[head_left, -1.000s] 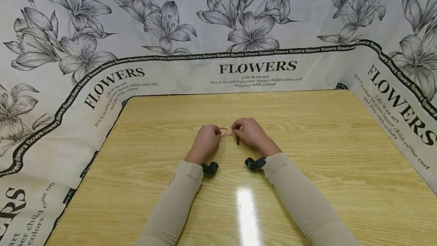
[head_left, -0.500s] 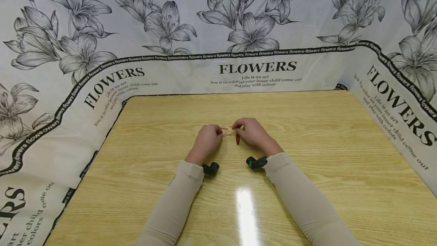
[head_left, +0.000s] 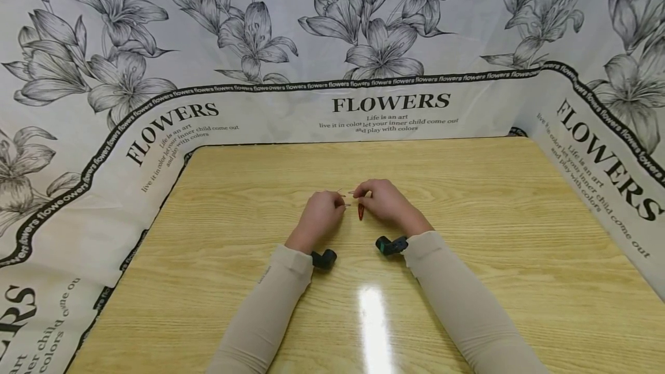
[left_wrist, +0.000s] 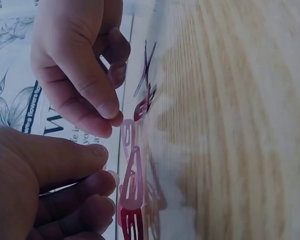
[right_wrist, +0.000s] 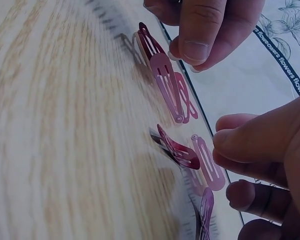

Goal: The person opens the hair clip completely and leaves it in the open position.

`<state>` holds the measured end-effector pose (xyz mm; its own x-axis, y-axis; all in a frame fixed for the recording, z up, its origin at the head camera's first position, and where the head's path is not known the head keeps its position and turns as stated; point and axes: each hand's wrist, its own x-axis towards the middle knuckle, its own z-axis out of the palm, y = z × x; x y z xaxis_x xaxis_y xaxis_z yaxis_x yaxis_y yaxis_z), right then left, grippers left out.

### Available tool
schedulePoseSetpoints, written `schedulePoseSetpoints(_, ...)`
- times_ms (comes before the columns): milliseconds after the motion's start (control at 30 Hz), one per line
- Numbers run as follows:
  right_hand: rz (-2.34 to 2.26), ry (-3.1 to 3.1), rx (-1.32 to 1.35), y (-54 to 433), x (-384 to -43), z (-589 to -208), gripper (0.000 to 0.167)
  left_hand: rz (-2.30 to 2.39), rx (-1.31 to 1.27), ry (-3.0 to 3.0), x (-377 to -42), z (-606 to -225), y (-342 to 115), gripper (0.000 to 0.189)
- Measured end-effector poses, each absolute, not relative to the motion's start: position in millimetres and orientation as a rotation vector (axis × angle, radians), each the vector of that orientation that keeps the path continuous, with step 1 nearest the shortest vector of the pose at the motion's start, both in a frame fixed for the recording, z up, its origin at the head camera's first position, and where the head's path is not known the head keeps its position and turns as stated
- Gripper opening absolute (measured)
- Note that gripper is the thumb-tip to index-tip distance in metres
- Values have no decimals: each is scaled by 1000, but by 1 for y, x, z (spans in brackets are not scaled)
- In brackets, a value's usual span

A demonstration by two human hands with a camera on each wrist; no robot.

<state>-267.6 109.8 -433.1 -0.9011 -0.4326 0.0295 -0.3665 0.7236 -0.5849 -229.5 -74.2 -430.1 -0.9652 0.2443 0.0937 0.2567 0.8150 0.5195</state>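
Several pink and red snap hair clips lie on the table around both hands. My left hand (head_left: 319, 215) hovers beside the left group, fingers loosely bent and nothing seen between them. In that group are a light pink clip (left_wrist: 132, 203), a darker red clip (left_wrist: 130, 214) and another pink one, overlapping. Opposite, my right hand (head_left: 384, 199) has thumb and index tips close together next to a pale pink clip (right_wrist: 219, 184); whether they touch it is unclear. A dark red clip (right_wrist: 191, 161) and a mauve clip (right_wrist: 206, 202) lie near the right fingers.
The wood-grain table (head_left: 467, 189) reaches forward to a flower-printed cloth (head_left: 395, 114) that surrounds its back and sides. Black wrist cameras (head_left: 324, 258) sit on both wrists. Light glares off the table (head_left: 374, 328) in front.
My left hand has shifted slightly right, over more of the left clips. The right hand has barely moved, and the dark red clip beneath it shows a little more.
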Motion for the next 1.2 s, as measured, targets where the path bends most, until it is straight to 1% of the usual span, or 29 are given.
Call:
schedulePoseSetpoints(533,-877,2792,-647,110,-268,-431,19,-841,-417,-3016,-224,-435,-61,19)
schedulePoseSetpoints(733,-844,2787,-651,110,-269,-430,19,-887,-389,-3017,-224,-435,-57,25)
schedulePoseSetpoints(1200,-794,2800,-770,112,-267,-432,22,-888,-379,-3007,-225,-443,-45,36)
